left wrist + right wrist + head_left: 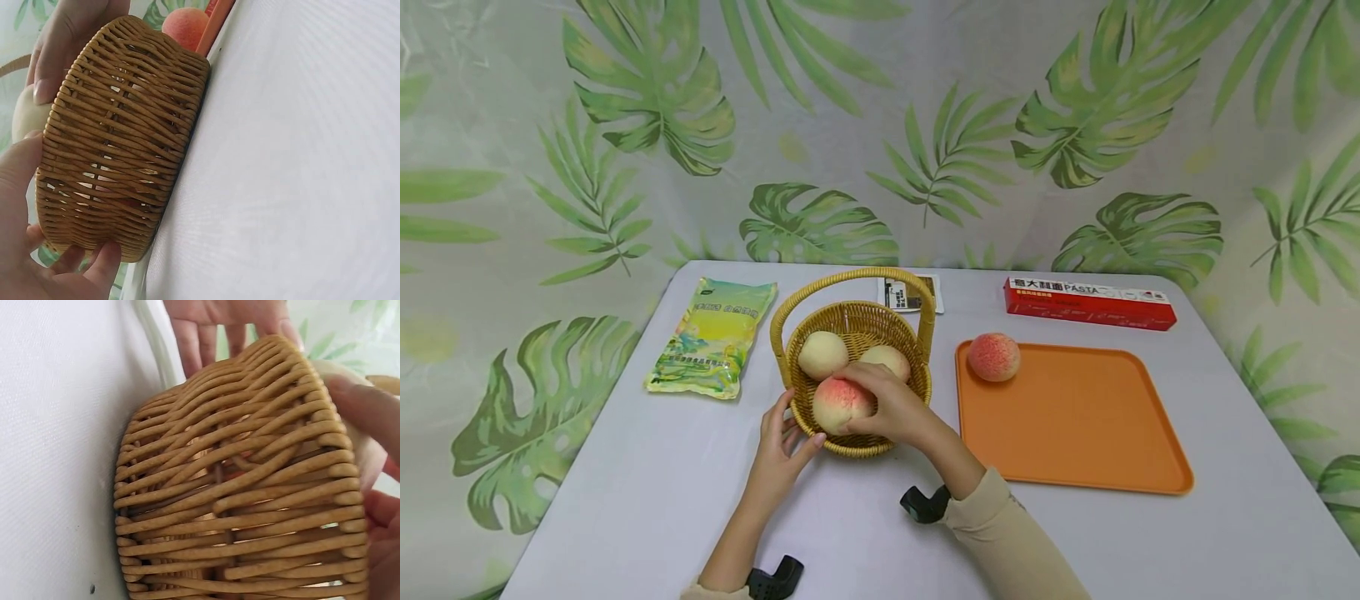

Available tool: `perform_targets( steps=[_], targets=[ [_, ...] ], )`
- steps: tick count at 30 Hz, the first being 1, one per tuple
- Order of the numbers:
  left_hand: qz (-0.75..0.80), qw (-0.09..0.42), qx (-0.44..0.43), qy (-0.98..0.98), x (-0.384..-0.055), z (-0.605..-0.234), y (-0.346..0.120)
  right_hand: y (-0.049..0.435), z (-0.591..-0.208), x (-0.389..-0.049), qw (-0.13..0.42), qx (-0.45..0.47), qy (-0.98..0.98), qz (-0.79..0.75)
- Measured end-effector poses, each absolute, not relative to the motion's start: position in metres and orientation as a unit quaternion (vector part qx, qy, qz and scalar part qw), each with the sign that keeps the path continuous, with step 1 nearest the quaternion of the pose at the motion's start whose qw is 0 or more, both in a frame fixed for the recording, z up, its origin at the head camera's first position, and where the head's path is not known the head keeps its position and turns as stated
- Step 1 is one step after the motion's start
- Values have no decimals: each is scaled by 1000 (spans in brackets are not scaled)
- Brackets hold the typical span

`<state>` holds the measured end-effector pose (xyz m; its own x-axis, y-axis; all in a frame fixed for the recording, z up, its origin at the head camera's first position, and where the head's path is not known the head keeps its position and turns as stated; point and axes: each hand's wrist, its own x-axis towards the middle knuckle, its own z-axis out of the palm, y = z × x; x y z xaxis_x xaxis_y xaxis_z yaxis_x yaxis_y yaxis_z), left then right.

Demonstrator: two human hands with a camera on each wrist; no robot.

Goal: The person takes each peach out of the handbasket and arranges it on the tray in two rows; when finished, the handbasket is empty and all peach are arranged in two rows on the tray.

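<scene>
A wicker basket with an arched handle stands on the table. My right hand reaches over its rim and grips a peach, red on top and pale below, between thumb and fingers. Two paler peaches, one at the left and one partly behind my right hand, lie inside. My left hand holds the basket at its near left side. In the left wrist view, the left thumb is at the rim and the fingers lie against the woven wall.
An orange tray lies right of the basket, with a reddish peach in its far left corner. Behind it is a red pasta box. A yellow-green bag lies at the left, and a small packet behind the basket.
</scene>
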<state>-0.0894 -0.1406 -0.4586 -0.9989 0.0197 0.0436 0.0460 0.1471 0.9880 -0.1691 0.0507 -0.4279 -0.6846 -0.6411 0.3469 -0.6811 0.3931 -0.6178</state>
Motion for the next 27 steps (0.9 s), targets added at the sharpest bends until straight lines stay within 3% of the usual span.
perform_targets(
  steps=[12,20,27],
  targets=[
    [-657,7,-19,-754,-90,-460,-141,86,-399,-147,111,347,-782,505],
    [-658,5,-23,-753,-89,-461,-142,142,-367,-126,206,295,-730,581],
    [-659,5,-24,-752,-90,-461,-142,203,-385,-135,273,138,-773,556]
  ],
)
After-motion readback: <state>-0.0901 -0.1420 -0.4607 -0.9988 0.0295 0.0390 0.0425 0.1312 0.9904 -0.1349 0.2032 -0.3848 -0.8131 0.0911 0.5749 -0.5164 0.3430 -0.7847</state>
